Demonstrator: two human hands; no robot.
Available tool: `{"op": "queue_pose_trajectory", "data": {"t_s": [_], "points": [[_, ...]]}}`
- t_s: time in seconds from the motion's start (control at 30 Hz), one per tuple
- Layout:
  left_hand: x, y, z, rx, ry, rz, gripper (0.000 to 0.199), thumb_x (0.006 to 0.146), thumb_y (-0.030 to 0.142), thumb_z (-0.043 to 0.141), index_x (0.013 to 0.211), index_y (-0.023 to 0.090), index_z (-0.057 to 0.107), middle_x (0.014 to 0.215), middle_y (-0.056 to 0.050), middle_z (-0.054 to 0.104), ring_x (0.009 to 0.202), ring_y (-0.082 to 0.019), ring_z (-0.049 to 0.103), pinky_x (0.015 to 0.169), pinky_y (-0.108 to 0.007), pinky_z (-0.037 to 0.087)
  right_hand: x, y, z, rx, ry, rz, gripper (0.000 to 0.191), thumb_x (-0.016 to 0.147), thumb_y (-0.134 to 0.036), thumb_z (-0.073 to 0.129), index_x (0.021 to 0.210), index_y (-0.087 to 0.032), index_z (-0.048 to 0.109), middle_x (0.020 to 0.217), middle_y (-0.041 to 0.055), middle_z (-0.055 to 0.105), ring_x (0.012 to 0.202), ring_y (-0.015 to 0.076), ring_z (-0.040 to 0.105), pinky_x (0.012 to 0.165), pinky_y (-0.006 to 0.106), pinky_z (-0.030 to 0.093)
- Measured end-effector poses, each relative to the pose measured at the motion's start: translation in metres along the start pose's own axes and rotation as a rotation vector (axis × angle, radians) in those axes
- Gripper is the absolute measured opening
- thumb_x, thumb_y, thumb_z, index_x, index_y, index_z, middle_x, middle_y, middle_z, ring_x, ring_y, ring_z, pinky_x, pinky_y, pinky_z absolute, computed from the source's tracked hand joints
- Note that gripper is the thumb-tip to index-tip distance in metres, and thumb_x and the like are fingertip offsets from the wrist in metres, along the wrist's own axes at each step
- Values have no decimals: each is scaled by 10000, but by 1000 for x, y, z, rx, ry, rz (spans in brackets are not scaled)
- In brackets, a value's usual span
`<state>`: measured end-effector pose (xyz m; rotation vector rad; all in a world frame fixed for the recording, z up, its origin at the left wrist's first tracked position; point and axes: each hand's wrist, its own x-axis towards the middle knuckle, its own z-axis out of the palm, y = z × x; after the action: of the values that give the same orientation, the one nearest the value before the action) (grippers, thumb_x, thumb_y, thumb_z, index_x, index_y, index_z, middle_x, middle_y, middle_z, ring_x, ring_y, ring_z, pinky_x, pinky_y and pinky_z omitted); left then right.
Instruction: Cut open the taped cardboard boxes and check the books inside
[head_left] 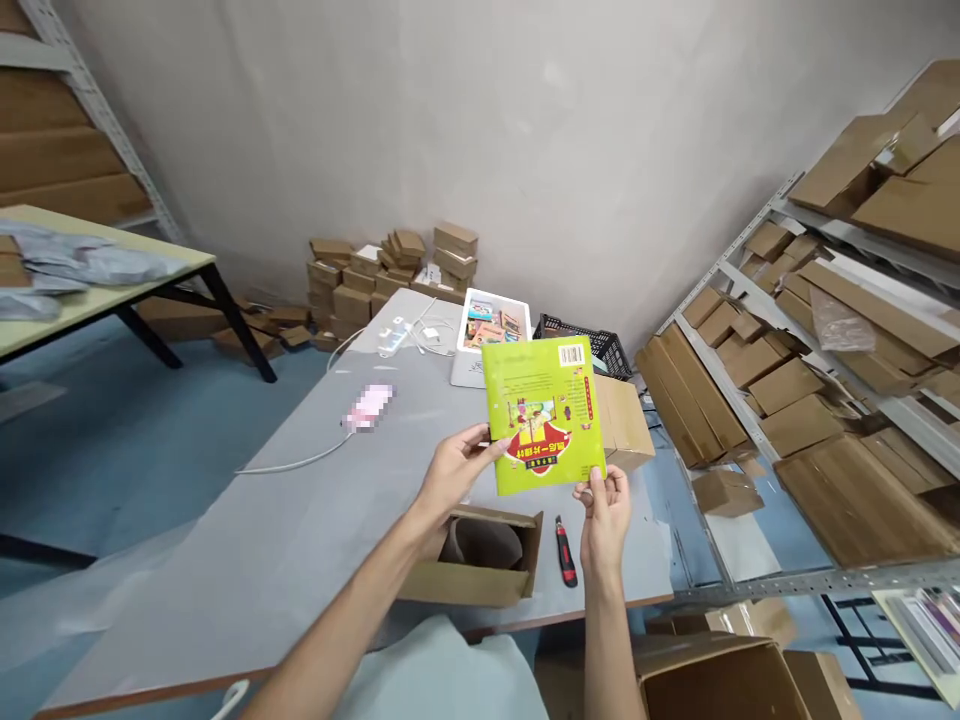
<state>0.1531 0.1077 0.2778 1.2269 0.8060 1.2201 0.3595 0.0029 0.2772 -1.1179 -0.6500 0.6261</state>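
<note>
A thin lime-green book (544, 415) with a barcode and a red-and-yellow picture is held up above the table, its print upside down to me. My left hand (461, 465) pinches its left edge, thumb on the near face. At the lower right corner, my right hand (606, 505) grips it between thumb and fingers. Below, an open cardboard box (472, 585) contains a dark rounded thing that I cannot make out. Right of that box lies a red and black utility knife (565, 552).
On the grey table (300, 560) are a white foam box (469, 372) of small packages, a blurred pink thing (369, 408) with a cable, and a power strip (394, 338). A black crate (611, 350) stands behind. Shelves (750, 400) of cartons line the right; a large open carton (720, 680) sits below.
</note>
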Motion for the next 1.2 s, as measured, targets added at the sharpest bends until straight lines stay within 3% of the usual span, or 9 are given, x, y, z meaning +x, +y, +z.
{"op": "queue_pose_trajectory", "data": {"t_s": [0.13,0.23,0.33,0.4,0.5,0.57,0.7,0.87,1.2], "points": [[6,8,-13,132,159,228,531,773,718,970,950,223,897,1005,-66,867,854,-237,743,818,-351,655,19,2,11,148,-60,144,563,775,-587,1006,1098,-254,687,1101,50,839,997,209,863,771,260,682],[8,18,-21,181,249,443,394,865,630,936,934,242,922,981,-70,870,887,-237,756,839,-348,653,32,-5,17,306,-235,366,535,922,-690,865,1182,-232,774,1312,132,863,1272,257,842,744,219,680],[5,29,-32,243,181,624,233,993,507,839,1010,303,950,1073,-81,899,1074,-276,805,1012,-419,674,36,-11,17,359,-435,565,683,944,-837,744,1168,-196,812,1280,176,885,1243,314,856,699,287,718],[1,33,-39,307,97,678,230,1037,480,780,987,336,952,1108,-76,903,1193,-299,808,1108,-479,665,33,-11,18,318,-502,586,611,864,-729,893,1182,-212,819,1253,142,900,1177,335,876,757,367,758],[-7,32,-47,278,165,588,277,987,558,825,1040,313,942,1349,-96,862,1389,-336,759,1202,-518,633,22,-5,23,239,-521,502,618,738,-449,1056,1270,-258,808,1307,77,897,1147,328,887,923,431,772],[-13,28,-50,109,251,370,563,895,680,888,1262,254,896,1480,-153,803,1365,-360,779,1128,-509,680,11,-2,29,226,-503,415,668,746,-430,1061,1333,-273,785,1348,67,886,1174,322,882,1001,438,759],[-24,23,-59,-119,115,-67,924,700,846,968,1296,153,838,1225,-203,875,1063,-348,869,871,-416,736,-9,0,39,185,-518,305,680,817,-499,1028,1393,-281,739,1309,66,895,1177,317,882,1025,441,750],[-33,31,-68,-183,66,-83,837,515,736,1111,1069,161,862,1205,-173,884,1107,-334,851,935,-363,715,-26,-3,48,112,-545,221,710,852,-577,985,1440,-282,716,1336,73,884,1161,311,881,1017,442,745],[-27,26,-75,-127,11,-66,899,575,770,1076,1181,146,849,1347,-218,842,1286,-430,802,1121,-522,683,-57,-8,53,-3,-431,55,634,961,-623,874,1470,-276,728,1427,83,846,1225,304,854,1093,454,710]]}}
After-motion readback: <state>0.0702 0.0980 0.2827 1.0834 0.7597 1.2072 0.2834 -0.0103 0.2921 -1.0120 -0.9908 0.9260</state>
